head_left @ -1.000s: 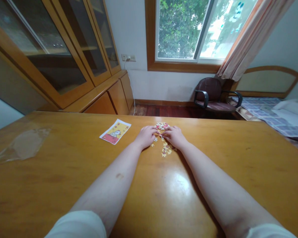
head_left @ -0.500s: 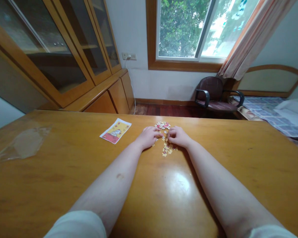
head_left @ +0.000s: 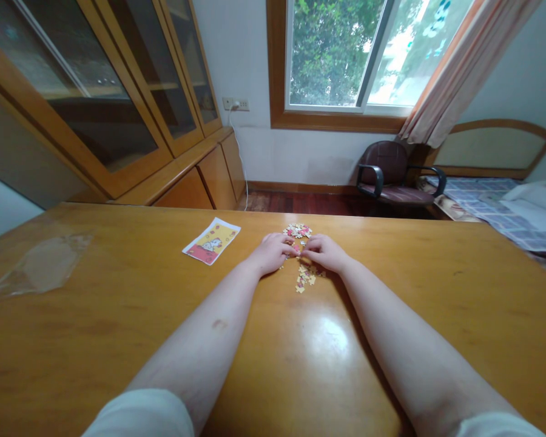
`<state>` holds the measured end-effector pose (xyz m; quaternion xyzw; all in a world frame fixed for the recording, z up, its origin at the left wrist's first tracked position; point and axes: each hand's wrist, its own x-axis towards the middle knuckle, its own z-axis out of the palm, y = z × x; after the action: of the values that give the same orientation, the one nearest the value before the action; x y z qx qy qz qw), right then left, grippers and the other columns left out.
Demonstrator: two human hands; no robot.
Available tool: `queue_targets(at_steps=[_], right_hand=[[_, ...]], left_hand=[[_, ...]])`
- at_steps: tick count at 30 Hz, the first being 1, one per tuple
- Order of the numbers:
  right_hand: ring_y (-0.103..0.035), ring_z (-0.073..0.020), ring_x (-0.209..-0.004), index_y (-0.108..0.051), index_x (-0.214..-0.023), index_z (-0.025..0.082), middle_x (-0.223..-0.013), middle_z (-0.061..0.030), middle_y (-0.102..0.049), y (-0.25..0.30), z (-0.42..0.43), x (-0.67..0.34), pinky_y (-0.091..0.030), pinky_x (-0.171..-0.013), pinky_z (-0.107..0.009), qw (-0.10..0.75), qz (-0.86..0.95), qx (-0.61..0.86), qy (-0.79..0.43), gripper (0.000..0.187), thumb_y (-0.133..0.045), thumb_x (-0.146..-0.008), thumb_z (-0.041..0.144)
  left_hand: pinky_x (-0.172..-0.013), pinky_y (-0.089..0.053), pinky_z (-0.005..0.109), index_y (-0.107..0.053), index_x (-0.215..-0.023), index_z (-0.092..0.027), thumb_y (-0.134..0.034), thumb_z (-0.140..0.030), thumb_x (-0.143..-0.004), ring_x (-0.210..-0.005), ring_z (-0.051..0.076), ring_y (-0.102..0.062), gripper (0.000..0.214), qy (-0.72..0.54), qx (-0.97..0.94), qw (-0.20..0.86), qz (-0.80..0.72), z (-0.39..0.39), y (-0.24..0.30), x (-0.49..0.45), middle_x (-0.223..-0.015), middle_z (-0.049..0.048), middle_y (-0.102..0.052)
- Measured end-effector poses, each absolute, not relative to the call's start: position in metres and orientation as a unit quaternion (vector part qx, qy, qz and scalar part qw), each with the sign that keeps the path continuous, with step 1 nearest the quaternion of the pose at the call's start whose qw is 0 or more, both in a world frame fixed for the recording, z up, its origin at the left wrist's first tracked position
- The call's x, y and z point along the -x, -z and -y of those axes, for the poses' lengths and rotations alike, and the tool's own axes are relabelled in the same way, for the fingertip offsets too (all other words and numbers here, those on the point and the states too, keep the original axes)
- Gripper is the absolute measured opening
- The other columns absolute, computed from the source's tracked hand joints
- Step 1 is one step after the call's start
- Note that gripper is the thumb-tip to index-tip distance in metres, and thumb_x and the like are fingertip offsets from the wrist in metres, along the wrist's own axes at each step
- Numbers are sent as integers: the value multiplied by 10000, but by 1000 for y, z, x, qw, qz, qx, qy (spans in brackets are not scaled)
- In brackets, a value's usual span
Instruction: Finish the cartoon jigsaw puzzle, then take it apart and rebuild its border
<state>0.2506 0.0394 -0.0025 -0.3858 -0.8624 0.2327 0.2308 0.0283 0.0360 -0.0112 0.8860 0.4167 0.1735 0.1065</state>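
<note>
Loose jigsaw puzzle pieces lie around both hands on the wooden table. My left hand (head_left: pixel 274 252) rests at their left side, thumb and fingers closing on a small pink jigsaw puzzle piece (head_left: pixel 296 248). From the right, my right hand (head_left: pixel 326 252) reaches in with its fingertips pinched at the edge of the same spot, almost touching the left fingertips. Just beyond the hands is a pile of red and white pieces (head_left: pixel 297 230). Nearer to me spreads a cluster of yellow pieces (head_left: pixel 306 276). The fingers partly hide what they hold.
A picture card (head_left: pixel 212 241) with a cartoon on yellow and red lies left of my hands. Farther left is a clear plastic bag (head_left: pixel 50 264) on the table (head_left: pixel 273 376). Beyond the far edge stand a glass-door cabinet (head_left: pixel 164 139), an armchair (head_left: pixel 388 173) and a bed (head_left: pixel 486 203).
My right hand has shifted slightly left, its fingers reaching closer to the left fingertips. The near yellow pieces have moved a little. My left hand stays almost in place.
</note>
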Motion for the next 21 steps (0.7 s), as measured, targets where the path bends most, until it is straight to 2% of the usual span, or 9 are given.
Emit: queue_targets(at_steps=[3, 6, 8, 10, 13, 16, 19, 21], right_hand=[[-574, -197, -874, -766, -1009, 246, -897, -66, -672, 1, -38, -249, -413, -856, -352, 209, 866, 430, -147, 261, -545, -913, 344], [-547, -218, -911, -752, -1057, 304, -924, -64, -655, 0, -37, -249, -379, -871, -387, 163, 867, 458, -110, 246, -564, -901, 333], [-541, -214, -893, -769, -994, 296, -895, -57, -655, -1, -37, -250, -374, -860, -379, 163, 867, 459, -104, 222, -578, -885, 314], [-541, -190, -820, -785, -839, 246, -817, -47, -651, -1, -36, -251, -386, -828, -346, 179, 873, 437, -121, 208, -591, -871, 314], [-537, -146, -706, -738, -647, 189, -703, -25, -630, -1, -37, -252, -412, -755, -283, 195, 888, 377, -175, 277, -602, -856, 310], [-562, -157, -747, -761, -745, 187, -749, -37, -659, 1, -38, -251, -426, -769, -280, 221, 870, 414, -149, 254, -567, -873, 290], [-578, -201, -858, -777, -923, 208, -871, -67, -691, 1, -39, -252, -419, -843, -331, 219, 831, 505, -84, 251, -540, -886, 282], [-577, -213, -877, -782, -934, 232, -882, -64, -692, 0, -38, -251, -415, -862, -350, 191, 835, 509, -84, 245, -548, -879, 277]], left_hand=[[-1047, -379, 441, -780, -862, -328, -556, -118, -820, -1136, 221, -554, 310, -183, -882, 105, -421, -37, 10, -28, -1188, -8, -671], [-1030, -390, 435, -777, -740, -293, -568, -90, -782, -1103, 222, -573, 295, -186, -873, 102, -440, -36, 5, -28, -1136, -2, -695], [-1020, -393, 437, -769, -694, -277, -566, -77, -760, -1092, 227, -578, 293, -187, -862, 101, -461, -36, 2, -28, -1114, 1, -705], [-1006, -398, 437, -761, -665, -265, -559, -73, -745, -1081, 231, -583, 290, -189, -848, 100, -485, -35, 0, -28, -1087, 3, -715], [-986, -409, 426, -742, -632, -244, -544, -78, -737, -1050, 230, -592, 279, -193, -829, 98, -516, -35, -2, -27, -1033, 7, -724], [-969, -426, 402, -742, -708, -233, -512, -88, -753, -1012, 222, -601, 275, -192, -821, 92, -529, -34, -3, -27, -989, 19, -724], [-985, -426, 397, -740, -934, -238, -501, -128, -787, -1048, 230, -588, 301, -195, -812, 83, -545, -34, -3, -28, -1052, 34, -710], [-1004, -420, 413, -717, -1052, -240, -499, -160, -812, -1095, 243, -569, 334, -196, -807, 78, -552, -34, -2, -27, -1132, 45, -688]])
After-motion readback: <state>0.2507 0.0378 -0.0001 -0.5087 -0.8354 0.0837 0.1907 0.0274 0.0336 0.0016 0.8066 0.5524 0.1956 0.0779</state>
